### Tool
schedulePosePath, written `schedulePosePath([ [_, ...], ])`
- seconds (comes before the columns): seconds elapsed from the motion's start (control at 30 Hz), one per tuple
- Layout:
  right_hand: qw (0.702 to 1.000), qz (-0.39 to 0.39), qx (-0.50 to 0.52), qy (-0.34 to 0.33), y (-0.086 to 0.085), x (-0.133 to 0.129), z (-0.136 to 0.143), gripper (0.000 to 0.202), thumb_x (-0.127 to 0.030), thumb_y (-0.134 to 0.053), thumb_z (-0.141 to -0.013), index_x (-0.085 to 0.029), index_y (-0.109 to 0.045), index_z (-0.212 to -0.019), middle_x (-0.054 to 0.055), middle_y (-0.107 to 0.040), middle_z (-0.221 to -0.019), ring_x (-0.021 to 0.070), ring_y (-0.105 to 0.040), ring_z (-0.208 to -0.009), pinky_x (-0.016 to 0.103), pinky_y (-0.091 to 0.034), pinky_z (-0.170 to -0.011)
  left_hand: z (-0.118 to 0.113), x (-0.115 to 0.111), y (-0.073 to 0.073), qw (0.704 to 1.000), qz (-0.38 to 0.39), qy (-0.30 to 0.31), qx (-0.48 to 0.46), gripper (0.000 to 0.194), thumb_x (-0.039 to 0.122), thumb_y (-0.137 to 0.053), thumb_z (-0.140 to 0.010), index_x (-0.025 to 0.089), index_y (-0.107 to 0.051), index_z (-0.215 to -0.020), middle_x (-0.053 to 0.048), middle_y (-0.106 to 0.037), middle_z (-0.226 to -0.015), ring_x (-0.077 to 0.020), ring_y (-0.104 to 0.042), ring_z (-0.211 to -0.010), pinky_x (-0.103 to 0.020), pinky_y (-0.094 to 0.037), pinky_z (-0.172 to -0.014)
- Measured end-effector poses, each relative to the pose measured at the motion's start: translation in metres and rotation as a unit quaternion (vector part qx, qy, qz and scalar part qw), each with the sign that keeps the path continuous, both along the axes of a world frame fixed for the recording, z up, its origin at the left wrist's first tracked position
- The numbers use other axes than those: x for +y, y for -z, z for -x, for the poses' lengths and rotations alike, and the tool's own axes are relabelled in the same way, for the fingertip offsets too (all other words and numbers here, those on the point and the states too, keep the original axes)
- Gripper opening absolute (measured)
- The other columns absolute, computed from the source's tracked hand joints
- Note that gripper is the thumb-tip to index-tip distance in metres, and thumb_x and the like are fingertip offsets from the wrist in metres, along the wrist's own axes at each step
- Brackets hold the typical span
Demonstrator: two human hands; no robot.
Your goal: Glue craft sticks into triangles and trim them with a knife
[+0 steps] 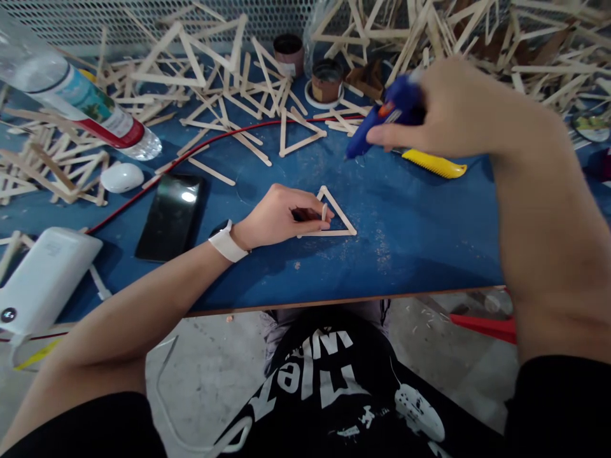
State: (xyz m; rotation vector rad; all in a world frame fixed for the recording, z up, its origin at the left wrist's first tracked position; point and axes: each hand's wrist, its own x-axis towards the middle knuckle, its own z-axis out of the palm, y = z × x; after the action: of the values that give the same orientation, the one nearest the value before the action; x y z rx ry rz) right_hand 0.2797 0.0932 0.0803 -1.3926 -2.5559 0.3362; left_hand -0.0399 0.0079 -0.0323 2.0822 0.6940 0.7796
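My left hand pinches a short wooden craft stick between thumb and fingers, its end pointing up. Below and around those fingertips a triangle of craft sticks lies flat on the blue table. Its left side is partly hidden by my hand. My right hand is closed around a blue glue gun, raised above the table to the right of the triangle. The gun's nozzle points down and to the left, apart from the triangle. The right hand is slightly blurred.
A yellow-handled cutter lies beneath my right hand. Behind are another stick triangle, small pots and heaped sticks. At left are a phone, power bank, white case, red cable and tilted bottle.
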Motion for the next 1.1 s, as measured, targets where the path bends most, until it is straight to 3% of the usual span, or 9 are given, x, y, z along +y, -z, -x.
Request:
schedulePosePath([
  [0.07, 0.993, 0.015, 0.114, 0.03, 0.006, -0.011, -0.013, 0.072, -0.107, -0.066, -0.092, -0.035, -0.078, -0.088, 0.003, -0.058, -0.06, 0.0266, -0.065, -0.068, 0.049, -0.059, -0.071, 0.0, 0.0, 0.001, 1.0, 0.0, 0.001, -0.006, 0.011, 0.032, -0.089, -0.104, 0.022, -0.089, -0.1, -0.008, -0.093, -0.107, -0.0208, -0.091, -0.095, -0.027, -0.075, -0.087],
  [0.13, 0.979, 0.02, 0.188, 0.08, 0.023, -0.016, -0.028, 0.075, -0.106, -0.073, -0.088, -0.031, -0.075, -0.088, 0.004, -0.064, -0.065, 0.0224, -0.061, -0.061, 0.045, -0.05, -0.061, 0.0, 0.001, 0.001, 1.0, 0.001, 0.002, -0.009, 0.011, 0.031, -0.089, -0.104, 0.021, -0.089, -0.099, -0.008, -0.093, -0.108, -0.0207, -0.091, -0.095, -0.028, -0.076, -0.087],
  [0.33, 0.975, 0.088, 0.172, 0.114, 0.077, -0.021, -0.073, 0.072, -0.095, -0.091, -0.08, -0.025, -0.076, -0.08, 0.01, -0.075, -0.072, 0.0198, -0.062, -0.065, 0.042, -0.045, -0.064, -0.002, -0.001, 0.0, 1.0, 0.011, -0.003, -0.018, 0.018, 0.034, -0.09, -0.104, 0.02, -0.088, -0.093, -0.009, -0.093, -0.104, -0.0192, -0.09, -0.087, -0.025, -0.075, -0.081],
  [0.43, 0.976, 0.058, 0.164, 0.13, 0.082, -0.026, -0.084, 0.064, -0.085, -0.096, -0.082, -0.023, -0.081, -0.086, 0.006, -0.073, -0.069, 0.0173, -0.052, -0.062, 0.041, -0.039, -0.063, -0.005, -0.006, -0.001, 0.998, 0.043, -0.013, -0.036, 0.018, 0.033, -0.09, -0.104, 0.019, -0.088, -0.093, -0.008, -0.092, -0.101, -0.0167, -0.088, -0.079, -0.023, -0.073, -0.075],
  [0.53, 0.977, 0.008, 0.173, 0.128, 0.073, -0.032, -0.084, 0.061, -0.074, -0.104, -0.078, -0.023, -0.088, -0.109, 0.014, -0.087, -0.098, 0.0242, -0.068, -0.079, 0.045, -0.052, -0.075, -0.009, -0.011, -0.002, 0.996, 0.051, -0.05, -0.059, 0.012, 0.03, -0.089, -0.103, 0.021, -0.088, -0.097, -0.006, -0.093, -0.103, -0.0161, -0.087, -0.077, -0.023, -0.073, -0.073],
  [0.63, 0.96, -0.101, 0.233, 0.116, 0.057, -0.045, -0.068, 0.058, -0.07, -0.1, -0.087, -0.027, -0.088, -0.125, 0.022, -0.084, -0.136, 0.0371, -0.077, -0.122, 0.052, -0.059, -0.099, -0.01, -0.013, -0.004, 0.989, 0.01, -0.135, -0.066, 0.013, 0.034, -0.087, -0.107, 0.024, -0.088, -0.098, -0.005, -0.094, -0.11, -0.02, -0.09, -0.091, -0.031, -0.078, -0.086],
  [0.73, 0.909, -0.184, 0.356, 0.117, 0.043, -0.064, -0.03, 0.038, -0.069, -0.09, -0.098, -0.032, -0.088, -0.109, 0.017, -0.084, -0.118, 0.0337, -0.079, -0.106, 0.051, -0.065, -0.093, -0.007, -0.011, -0.004, 0.976, -0.036, -0.206, -0.056, 0.014, 0.04, -0.085, -0.109, 0.028, -0.088, -0.102, -0.003, -0.093, -0.114, -0.0229, -0.091, -0.103, -0.038, -0.078, -0.096],
  [0.9, 0.934, 0.014, 0.353, -0.045, 0.053, -0.078, 0.052, 0.03, -0.049, -0.091, -0.104, -0.035, -0.087, -0.129, 0.008, -0.08, -0.132, 0.0269, -0.08, -0.108, 0.047, -0.072, -0.097, -0.002, -0.008, -0.005, 0.971, -0.091, -0.223, -0.01, 0.026, 0.053, -0.08, -0.113, 0.031, -0.088, -0.103, -0.002, -0.093, -0.109, -0.0231, -0.089, -0.099, -0.038, -0.073, -0.088],
  [1.1, 0.953, 0.05, 0.295, -0.051, 0.082, -0.069, 0.083, 0.036, -0.069, -0.078, -0.108, -0.036, -0.088, -0.118, 0.009, -0.082, -0.13, 0.0306, -0.08, -0.114, 0.05, -0.073, -0.106, -0.001, -0.008, -0.005, 0.968, -0.123, -0.213, 0.043, 0.042, 0.058, -0.071, -0.118, 0.029, -0.082, -0.09, -0.002, -0.085, -0.087, -0.0193, -0.079, -0.079, -0.037, -0.061, -0.076],
])
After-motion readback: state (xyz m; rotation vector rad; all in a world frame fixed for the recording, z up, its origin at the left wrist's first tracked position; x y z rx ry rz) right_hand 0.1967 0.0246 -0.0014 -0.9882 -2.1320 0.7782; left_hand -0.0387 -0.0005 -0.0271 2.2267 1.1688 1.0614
